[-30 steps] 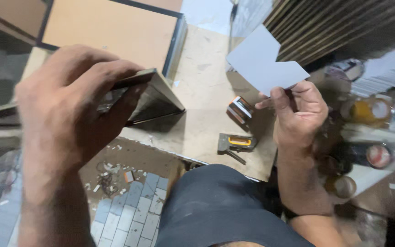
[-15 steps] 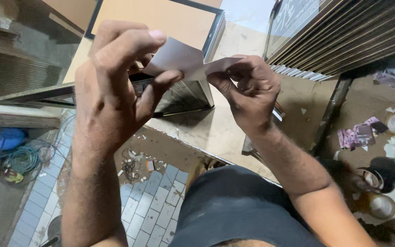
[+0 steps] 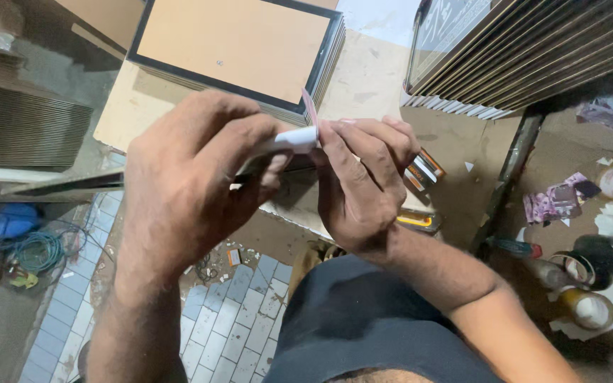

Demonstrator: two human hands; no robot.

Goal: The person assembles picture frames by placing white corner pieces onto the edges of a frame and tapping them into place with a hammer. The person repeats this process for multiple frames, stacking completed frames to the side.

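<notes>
Tabletop (image 3: 377,67) carries stack of framed boards (image 3: 239,46); dark frame strip (image 3: 72,186) juts off its edge. Left hand (image 3: 193,167) and right hand (image 3: 363,177) meet over edge, fingers of both pinched on white card (image 3: 294,139). Judgement: keep 2 grips close, card edge square to strip, press evenly w/ thumbs.

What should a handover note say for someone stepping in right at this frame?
Left hand: grip closed on a white paper piece, over a dark frame edge.
Right hand: fingertips pinch the same paper from the other side; both hands meet at it.
Nearby: stack of brown-backed frames on the bench beyond the hands, leaning boards at right, a small orange tool below the right hand.
Done: paper held in both hands.
Left: paper not yet set down or released.
</notes>
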